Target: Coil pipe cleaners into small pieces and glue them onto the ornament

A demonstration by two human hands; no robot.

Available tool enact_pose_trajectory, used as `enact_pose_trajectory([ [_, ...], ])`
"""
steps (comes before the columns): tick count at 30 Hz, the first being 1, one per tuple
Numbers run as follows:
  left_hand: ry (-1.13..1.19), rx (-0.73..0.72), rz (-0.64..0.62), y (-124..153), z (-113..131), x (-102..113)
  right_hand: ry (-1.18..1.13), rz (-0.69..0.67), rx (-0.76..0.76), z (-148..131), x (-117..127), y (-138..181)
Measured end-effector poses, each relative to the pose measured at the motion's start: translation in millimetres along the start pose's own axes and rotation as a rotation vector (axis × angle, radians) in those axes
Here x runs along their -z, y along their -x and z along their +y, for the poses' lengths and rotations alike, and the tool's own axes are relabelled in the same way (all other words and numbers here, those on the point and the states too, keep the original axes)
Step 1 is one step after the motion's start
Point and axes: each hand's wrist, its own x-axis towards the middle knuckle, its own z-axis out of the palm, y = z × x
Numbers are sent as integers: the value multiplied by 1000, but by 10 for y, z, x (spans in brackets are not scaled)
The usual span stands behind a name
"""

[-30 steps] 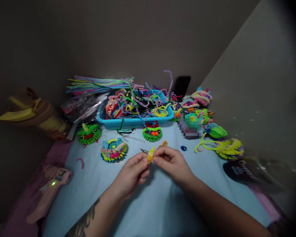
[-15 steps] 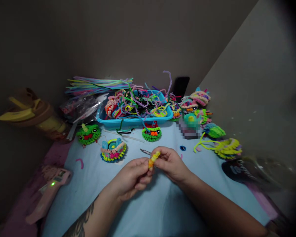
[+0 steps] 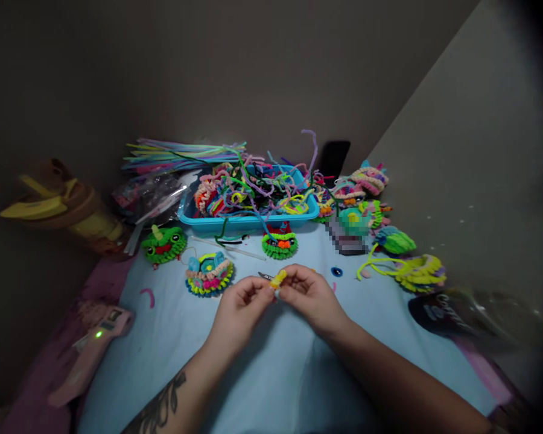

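My left hand [image 3: 238,307] and my right hand [image 3: 310,295] meet above the light blue cloth [image 3: 271,374], both pinched on a small yellow and orange pipe-cleaner piece [image 3: 278,279]. The metal tip of small scissors [image 3: 265,275] pokes out just behind the piece. Right in front of my hands lie a multicoloured round pipe-cleaner figure [image 3: 209,274] and a green one with orange eyes [image 3: 279,243].
A blue tray [image 3: 248,222] full of loose pipe cleaners stands at the back. More finished figures [image 3: 391,241] lie to the right, a green horned one [image 3: 163,244] to the left. A pink glue gun [image 3: 90,349] with a lit lamp lies at far left. Walls close in behind and right.
Both hands stayed together on the piece, dipping toward me and then back. The piece was turned between the fingers, and less of its orange part shows now.
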Motion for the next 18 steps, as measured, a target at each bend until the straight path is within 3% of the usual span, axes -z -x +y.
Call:
enact_pose_trajectory([
  [7,227,116,-77,-2,-12,-2,241,62,46,-104,10,28],
  [11,356,266,-190,5,17,-9,132,2,11,-91,24,15],
  [18,425,308,-318,17,28,10,-100,2,-36,17,47,-1],
])
